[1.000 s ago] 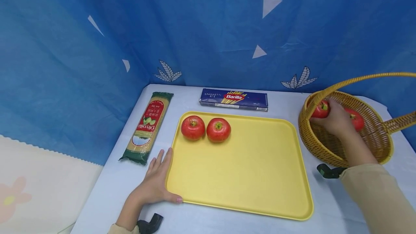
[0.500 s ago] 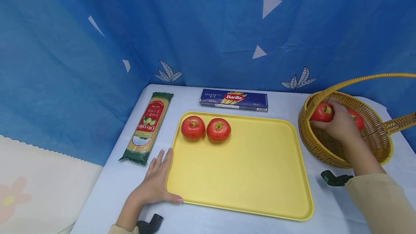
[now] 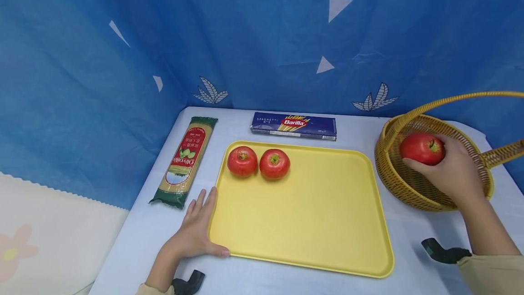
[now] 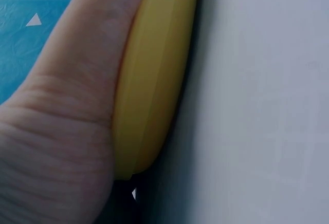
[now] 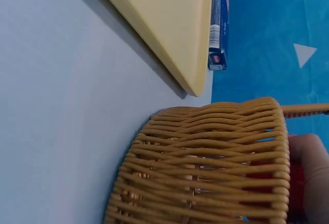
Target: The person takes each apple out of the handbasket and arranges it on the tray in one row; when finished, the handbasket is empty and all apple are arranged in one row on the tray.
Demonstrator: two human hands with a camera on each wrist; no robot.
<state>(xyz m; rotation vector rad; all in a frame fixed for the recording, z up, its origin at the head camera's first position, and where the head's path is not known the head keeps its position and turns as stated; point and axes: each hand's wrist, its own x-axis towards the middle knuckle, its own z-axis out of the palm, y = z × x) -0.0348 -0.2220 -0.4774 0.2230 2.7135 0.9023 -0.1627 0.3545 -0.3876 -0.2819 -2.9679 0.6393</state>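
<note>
My right hand (image 3: 459,170) grips a red apple (image 3: 420,148) over the wicker basket (image 3: 394,185) on the right. In the right wrist view, the woven wall of the basket (image 5: 205,157) covers most of the apple, and the thumb (image 5: 312,167) shows past its rim. The other apple seen in the basket before is hidden behind the hand. My left hand (image 3: 194,233) lies with spread, straight fingers against the near left corner of the yellow tray (image 3: 307,222). Two more apples, the left one (image 3: 242,161) and the right one (image 3: 274,164), sit side by side at the tray's far left.
A spaghetti bag (image 3: 186,160) with green ends lies left of the tray. Behind the tray is a blue Barilla spaghetti pack (image 3: 294,126). The basket's tall handle (image 3: 462,97) arches over its opening. A blue curtain (image 3: 262,40) hangs at the table's back edge.
My right hand has lifted the apple from the basket's left side, drawing it up and to the right. My left hand and the tray have stayed put.
</note>
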